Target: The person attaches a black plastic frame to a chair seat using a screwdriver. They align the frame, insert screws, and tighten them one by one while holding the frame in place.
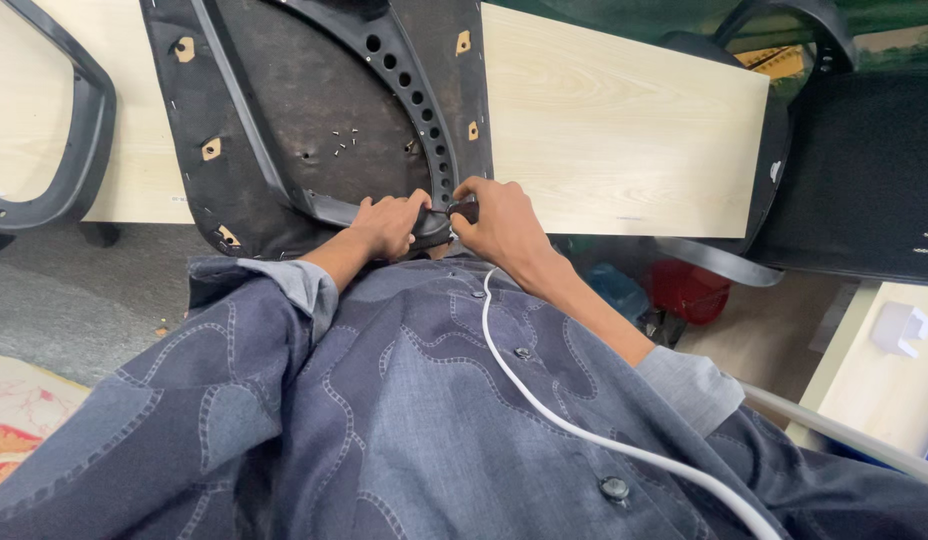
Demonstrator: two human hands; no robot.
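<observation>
Fingers of both hands meet at the lower centre of the frame: the left hand (389,225) is curled tight around the end of a black plastic bracket (409,75), and the right hand (499,222) pinches a small dark tool (465,210) against that same end. Beneath them a pale wooden tabletop (614,130) spans the upper frame, carrying an upturned chair seat base (304,110) at upper centre with the bracket lying across it. A black chair backrest (864,170) stands at the right. A white cable (584,425) runs across the person's blue shirt. Loose screws (344,140) lie on the seat base, and small tan square patches (185,48) dot its rim.
</observation>
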